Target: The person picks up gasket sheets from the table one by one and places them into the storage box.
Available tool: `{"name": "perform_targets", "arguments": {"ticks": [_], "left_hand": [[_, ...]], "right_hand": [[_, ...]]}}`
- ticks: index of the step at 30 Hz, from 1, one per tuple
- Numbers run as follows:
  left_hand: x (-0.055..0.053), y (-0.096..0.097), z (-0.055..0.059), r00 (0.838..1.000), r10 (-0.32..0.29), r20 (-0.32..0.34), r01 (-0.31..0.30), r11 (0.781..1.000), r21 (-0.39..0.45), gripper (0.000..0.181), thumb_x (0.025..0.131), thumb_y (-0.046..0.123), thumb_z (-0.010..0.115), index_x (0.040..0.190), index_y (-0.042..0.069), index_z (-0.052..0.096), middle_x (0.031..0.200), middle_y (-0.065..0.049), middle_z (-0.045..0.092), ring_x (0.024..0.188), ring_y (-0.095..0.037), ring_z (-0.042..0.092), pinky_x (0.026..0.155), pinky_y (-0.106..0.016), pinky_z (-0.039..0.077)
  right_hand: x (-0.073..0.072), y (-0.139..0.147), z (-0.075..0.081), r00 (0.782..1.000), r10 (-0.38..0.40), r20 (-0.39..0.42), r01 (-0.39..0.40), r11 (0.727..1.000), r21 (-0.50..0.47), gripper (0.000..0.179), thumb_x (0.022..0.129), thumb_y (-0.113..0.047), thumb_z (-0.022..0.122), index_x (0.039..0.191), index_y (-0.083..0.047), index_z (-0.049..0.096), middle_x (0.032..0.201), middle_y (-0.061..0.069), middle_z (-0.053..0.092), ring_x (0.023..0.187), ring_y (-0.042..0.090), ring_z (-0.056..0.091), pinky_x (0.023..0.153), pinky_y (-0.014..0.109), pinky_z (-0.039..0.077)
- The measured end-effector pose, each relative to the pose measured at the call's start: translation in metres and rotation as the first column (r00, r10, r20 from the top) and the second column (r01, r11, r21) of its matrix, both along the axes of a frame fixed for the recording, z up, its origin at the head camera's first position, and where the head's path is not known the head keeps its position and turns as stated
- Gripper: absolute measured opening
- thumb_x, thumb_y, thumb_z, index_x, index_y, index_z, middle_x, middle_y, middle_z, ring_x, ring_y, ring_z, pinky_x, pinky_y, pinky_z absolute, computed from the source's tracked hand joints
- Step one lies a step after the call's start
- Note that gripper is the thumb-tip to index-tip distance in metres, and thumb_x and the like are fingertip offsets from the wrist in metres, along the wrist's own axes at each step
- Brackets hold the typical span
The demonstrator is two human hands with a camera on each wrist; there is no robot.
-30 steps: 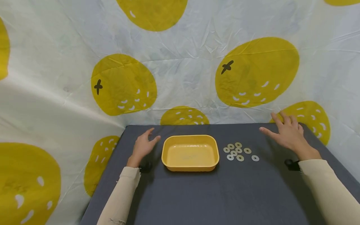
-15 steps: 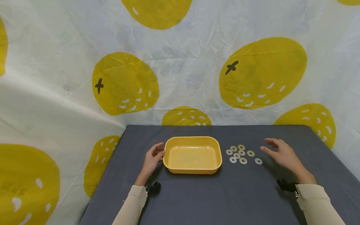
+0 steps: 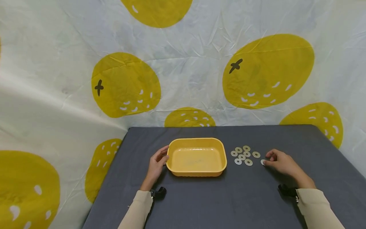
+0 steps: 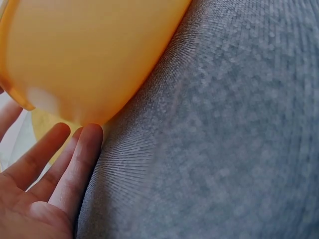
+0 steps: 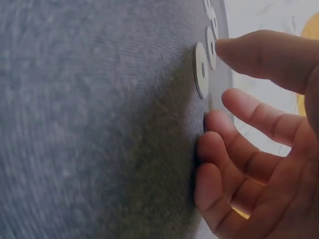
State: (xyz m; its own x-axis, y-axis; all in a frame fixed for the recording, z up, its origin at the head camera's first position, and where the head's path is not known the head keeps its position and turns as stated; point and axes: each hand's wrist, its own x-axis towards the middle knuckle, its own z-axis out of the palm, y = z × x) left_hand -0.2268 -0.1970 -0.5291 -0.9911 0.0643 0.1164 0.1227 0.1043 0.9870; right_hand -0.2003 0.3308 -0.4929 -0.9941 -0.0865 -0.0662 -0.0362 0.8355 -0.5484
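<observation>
A yellow rectangular tray [image 3: 196, 174] stands on the dark cloth. At its left end is my left hand [image 3: 155, 163]; in the left wrist view its fairly straight fingers [image 4: 79, 164] touch or nearly touch the tray's outer wall [image 4: 99, 59]. To the tray's right lie several flat metal washers [image 3: 248, 162] in a loose group. My right hand [image 3: 283, 163] is over the rightmost washer [image 3: 262, 162], partly hidden by the thumb. From the right wrist, a gap shows between thumb [image 5: 269, 55] and index finger, with that washer [image 5: 201, 72] flat on the cloth beside them.
The dark cloth-covered table [image 3: 211, 203] extends in front of the tray. A white curtain [image 3: 191, 76] printed with yellow fruit hangs behind and at the left side. A black wrist strap mount [image 3: 287, 190] sits under the right wrist.
The left hand has moved right to the tray's end. My right hand has come down and left from the far right to the nearest washer. The washers stay in place.
</observation>
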Motion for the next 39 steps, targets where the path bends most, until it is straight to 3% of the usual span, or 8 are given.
{"name": "perform_targets", "arguments": {"ticks": [2, 7, 12, 24, 33, 39], "left_hand": [[-0.002, -0.001, -0.005, 1.000, 0.003, -0.013, -0.003, 1.000, 0.000, 0.044, 0.103, 0.009, 0.061, 0.146, 0.013, 0.058, 0.141, -0.022, 0.061, 0.129, -0.041, 0.058, 0.080, -0.021, 0.057], [-0.003, 0.000, -0.007, 1.000, 0.001, -0.020, -0.001, 1.000, -0.008, 0.043, 0.102, 0.012, 0.062, 0.145, 0.017, 0.059, 0.138, -0.019, 0.063, 0.125, -0.038, 0.061, 0.081, -0.021, 0.058], [-0.005, -0.001, -0.008, 1.000, -0.008, -0.023, 0.008, 1.000, -0.008, 0.045, 0.102, 0.008, 0.060, 0.147, 0.015, 0.058, 0.136, -0.022, 0.063, 0.121, -0.039, 0.063, 0.080, -0.022, 0.058], [-0.001, -0.006, -0.010, 0.999, -0.039, 0.015, 0.039, 0.999, 0.000, 0.047, 0.104, 0.012, 0.059, 0.150, 0.021, 0.054, 0.139, -0.023, 0.062, 0.124, -0.044, 0.060, 0.084, -0.020, 0.058], [-0.001, -0.004, -0.011, 0.999, -0.045, 0.000, 0.045, 0.999, -0.003, 0.048, 0.104, 0.013, 0.059, 0.150, 0.022, 0.054, 0.140, -0.020, 0.062, 0.124, -0.042, 0.061, 0.084, -0.023, 0.059], [-0.002, -0.004, -0.011, 0.999, -0.043, 0.011, 0.043, 0.999, 0.002, 0.048, 0.104, 0.012, 0.059, 0.151, 0.019, 0.053, 0.140, -0.022, 0.061, 0.124, -0.042, 0.061, 0.083, -0.022, 0.059]], "right_hand": [[-0.001, 0.000, 0.000, 1.000, 0.001, 0.004, -0.001, 1.000, 0.007, 0.036, 0.092, -0.029, 0.075, 0.108, 0.001, 0.062, 0.087, 0.005, 0.058, 0.075, 0.018, 0.050, 0.067, 0.033, 0.039], [-0.003, 0.000, -0.001, 1.000, -0.015, 0.024, 0.015, 1.000, 0.019, 0.038, 0.090, -0.031, 0.077, 0.106, -0.001, 0.062, 0.088, 0.008, 0.057, 0.078, 0.021, 0.052, 0.068, 0.033, 0.038], [-0.003, -0.002, -0.003, 0.998, -0.029, 0.047, 0.028, 0.999, 0.030, 0.034, 0.089, -0.031, 0.077, 0.101, -0.002, 0.062, 0.086, 0.007, 0.056, 0.077, 0.021, 0.051, 0.067, 0.033, 0.037], [-0.005, -0.006, -0.002, 0.996, -0.001, 0.084, -0.003, 0.999, 0.039, 0.031, 0.092, -0.025, 0.075, 0.099, 0.002, 0.062, 0.088, 0.011, 0.058, 0.080, 0.024, 0.053, 0.069, 0.035, 0.041], [0.001, -0.011, -0.003, 1.000, 0.006, -0.001, -0.006, 0.999, 0.045, 0.028, 0.089, -0.018, 0.075, 0.096, 0.001, 0.055, 0.082, 0.008, 0.054, 0.075, 0.023, 0.051, 0.066, 0.034, 0.037], [0.006, -0.016, -0.003, 0.999, -0.019, -0.035, 0.021, 0.999, 0.045, 0.027, 0.090, -0.016, 0.074, 0.103, -0.001, 0.056, 0.081, 0.007, 0.055, 0.071, 0.021, 0.050, 0.063, 0.033, 0.035]]}}
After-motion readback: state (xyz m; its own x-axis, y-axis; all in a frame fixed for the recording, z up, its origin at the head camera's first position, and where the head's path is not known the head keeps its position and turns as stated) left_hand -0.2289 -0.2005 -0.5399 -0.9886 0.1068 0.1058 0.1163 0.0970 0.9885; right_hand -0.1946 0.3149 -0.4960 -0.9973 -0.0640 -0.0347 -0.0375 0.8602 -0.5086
